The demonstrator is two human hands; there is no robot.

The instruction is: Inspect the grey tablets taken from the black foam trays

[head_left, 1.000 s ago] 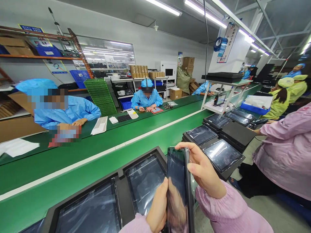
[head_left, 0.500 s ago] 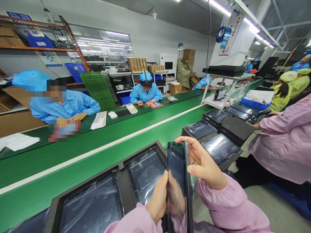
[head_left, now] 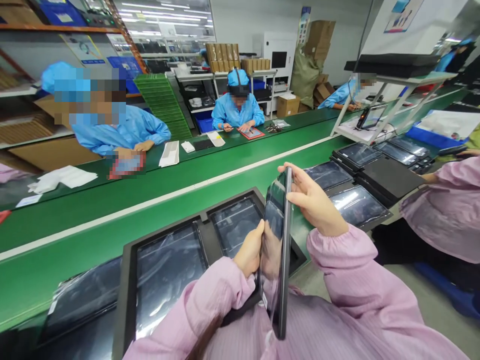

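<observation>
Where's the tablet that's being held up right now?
In the head view, the tablet is just right of centre, seen nearly edge-on between the left hand and the right hand near its top, beside the black tray.

The tablet (head_left: 275,260) has a glossy black screen with pale reflections and a dark grey edge; the left sleeve (head_left: 195,310) and the right sleeve (head_left: 371,285) are of soft pink, with fine lines in the cloth; the tray (head_left: 128,280) is matt black, and the screens (head_left: 168,270) in it are of dark blue-grey with white shine; the worktop (head_left: 93,245) is green, with one white stripe (head_left: 150,202) along its length; the jackets (head_left: 240,110) and the caps (head_left: 238,77) of the co-workers are light blue; the stacked crates (head_left: 163,107) are bright green; the shelf beam (head_left: 67,28) is orange; the boxes (head_left: 320,37) are brown; the sack (head_left: 305,70) is dull olive green
</observation>
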